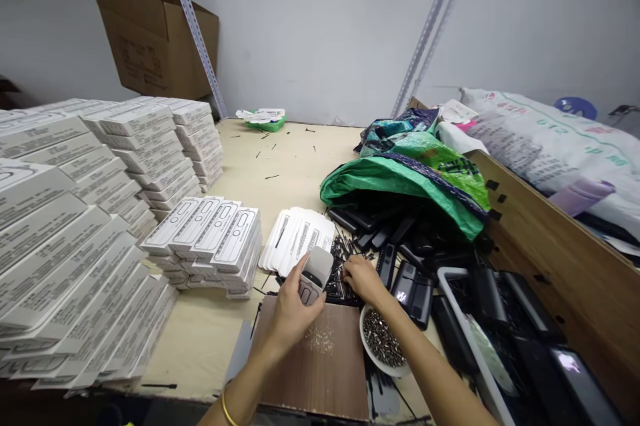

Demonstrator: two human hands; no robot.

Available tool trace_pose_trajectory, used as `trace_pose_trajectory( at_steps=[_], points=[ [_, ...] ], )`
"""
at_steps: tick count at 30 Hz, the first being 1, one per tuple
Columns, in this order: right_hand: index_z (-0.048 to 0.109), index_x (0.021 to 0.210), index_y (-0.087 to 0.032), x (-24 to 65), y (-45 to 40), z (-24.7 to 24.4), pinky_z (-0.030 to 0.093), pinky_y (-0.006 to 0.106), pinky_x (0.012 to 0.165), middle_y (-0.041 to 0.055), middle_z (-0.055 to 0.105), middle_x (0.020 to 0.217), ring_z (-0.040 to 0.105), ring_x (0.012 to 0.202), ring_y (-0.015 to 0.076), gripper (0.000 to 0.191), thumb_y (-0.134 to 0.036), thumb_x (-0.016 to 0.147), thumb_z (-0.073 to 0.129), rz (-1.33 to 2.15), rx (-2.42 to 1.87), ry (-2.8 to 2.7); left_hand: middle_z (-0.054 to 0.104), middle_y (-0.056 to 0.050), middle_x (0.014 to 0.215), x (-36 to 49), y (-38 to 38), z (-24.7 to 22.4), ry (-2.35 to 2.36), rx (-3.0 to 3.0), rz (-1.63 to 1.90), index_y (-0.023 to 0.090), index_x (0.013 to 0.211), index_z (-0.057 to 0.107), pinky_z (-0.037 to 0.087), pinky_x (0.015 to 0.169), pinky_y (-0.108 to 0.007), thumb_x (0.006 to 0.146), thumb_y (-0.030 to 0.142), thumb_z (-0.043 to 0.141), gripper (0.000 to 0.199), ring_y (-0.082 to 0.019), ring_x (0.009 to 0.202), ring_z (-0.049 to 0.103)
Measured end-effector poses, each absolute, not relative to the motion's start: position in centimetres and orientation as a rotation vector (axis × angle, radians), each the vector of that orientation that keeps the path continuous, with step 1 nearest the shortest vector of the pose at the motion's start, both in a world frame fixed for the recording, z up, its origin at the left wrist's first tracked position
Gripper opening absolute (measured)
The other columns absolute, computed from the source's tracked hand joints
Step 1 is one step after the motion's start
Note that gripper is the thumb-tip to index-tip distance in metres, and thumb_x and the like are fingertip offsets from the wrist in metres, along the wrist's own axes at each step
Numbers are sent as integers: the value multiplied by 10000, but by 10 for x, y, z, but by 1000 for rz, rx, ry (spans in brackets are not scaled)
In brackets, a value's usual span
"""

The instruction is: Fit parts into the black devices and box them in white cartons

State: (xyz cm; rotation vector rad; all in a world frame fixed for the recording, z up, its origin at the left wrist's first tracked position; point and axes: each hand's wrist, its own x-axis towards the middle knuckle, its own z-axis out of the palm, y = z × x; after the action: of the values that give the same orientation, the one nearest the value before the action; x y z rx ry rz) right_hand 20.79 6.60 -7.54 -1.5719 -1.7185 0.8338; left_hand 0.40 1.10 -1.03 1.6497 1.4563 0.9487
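My left hand (293,309) is closed around a small white box (318,265) with its end flap open towards the far side. Something dark shows inside the box's mouth. Over a heap of thin black plastic pieces (341,287), my right hand (362,277) has its fingers pinched together; whatever they may hold is hidden. Behind the box lies a fanned stack of white printed cards (305,229). Below the hands is a brown wood-grain board (320,383) with small pale bits on it. A white bowl (366,345) of small metal pieces (383,336) stands beneath my right forearm.
Stacked white boxes (100,266) fill the left, with a smaller stack (215,233) nearer the middle. Black oblong devices (413,289) spill from a green bag (390,176) on the right, beside a wooden side board (565,259). A green tray (273,125) sits at the back.
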Motion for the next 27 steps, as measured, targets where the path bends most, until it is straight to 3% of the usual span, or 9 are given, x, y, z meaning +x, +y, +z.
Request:
trace_pose_trajectory(
  at_steps=[2, 4, 6, 8, 11, 13, 18, 23, 27],
  points=[
    [537, 630, -193, 208, 65, -65, 423, 333, 748, 15, 554, 691, 547, 741, 188, 122, -149, 726, 596, 818, -1564, -1668, 519, -94, 1352, 8, 11, -13, 1448, 1652, 961, 209, 1367, 398, 364, 1059, -401, 714, 248, 628, 693, -236, 1243, 484],
    [537, 855, -203, 205, 61, -46, 455, 317, 678, 9, 562, 747, 563, 682, 166, 64, -248, 842, 494, 837, -1500, -1543, 479, -97, 1390, 13, 11, -18, 1428, 1668, 981, 212, 1383, 370, 336, 1081, -408, 729, 239, 615, 699, -232, 1281, 443],
    [434, 1102, -236, 196, 51, -26, 477, 300, 626, -6, 562, 814, 582, 644, 145, 232, -322, 888, 455, 894, -1325, -1315, 435, -98, 1425, 18, 11, -24, 1398, 1690, 1012, 217, 1399, 335, 303, 1101, -417, 733, 218, 603, 718, -232, 1319, 394],
    [363, 1195, -278, 183, 38, -10, 481, 284, 609, -26, 558, 824, 584, 628, 133, 367, -333, 868, 519, 905, -1151, -1130, 402, -98, 1446, 22, 11, -28, 1374, 1703, 1036, 227, 1415, 291, 285, 1109, -424, 737, 200, 591, 741, -232, 1342, 359],
    [555, 995, -250, 167, 17, -1, 459, 281, 658, -5, 578, 797, 577, 708, 146, 146, -304, 859, 544, 827, -1177, -1314, 377, -108, 1453, 23, 9, -29, 1357, 1703, 1052, 228, 1408, 258, 281, 1106, -425, 749, 189, 570, 730, -230, 1352, 337],
    [617, 873, -226, 163, 9, -4, 449, 302, 730, 27, 588, 860, 572, 800, 165, 121, -310, 865, 530, 785, -1261, -1424, 410, -120, 1416, 23, 8, -26, 1361, 1684, 1059, 218, 1369, 283, 303, 1087, -428, 756, 189, 557, 673, -233, 1322, 375],
    [519, 1087, -230, 151, 13, -22, 471, 310, 751, 33, 582, 1004, 575, 873, 187, 404, -349, 734, 676, 946, -1242, -1147, 538, -97, 1217, 22, -1, -18, 1264, 1662, 962, 212, 1205, 365, 408, 985, -374, 732, 158, 562, 516, -206, 1141, 529],
    [500, 848, -211, 127, 15, -38, 443, 269, 639, -29, 554, 730, 534, 669, 148, 223, -425, 831, 562, 1042, -1158, -961, 554, -66, 1148, 23, -8, -19, 1232, 1666, 1030, 224, 1141, 363, 408, 981, -340, 735, 174, 566, 456, -182, 1108, 535],
    [530, 829, -206, 119, 3, -45, 443, 280, 659, -12, 561, 739, 541, 702, 158, 224, -421, 881, 496, 866, -1220, -955, 595, -54, 1032, 21, -9, -19, 1247, 1693, 966, 221, 989, 414, 460, 889, -331, 735, 185, 565, 298, -188, 985, 590]
  ],
)
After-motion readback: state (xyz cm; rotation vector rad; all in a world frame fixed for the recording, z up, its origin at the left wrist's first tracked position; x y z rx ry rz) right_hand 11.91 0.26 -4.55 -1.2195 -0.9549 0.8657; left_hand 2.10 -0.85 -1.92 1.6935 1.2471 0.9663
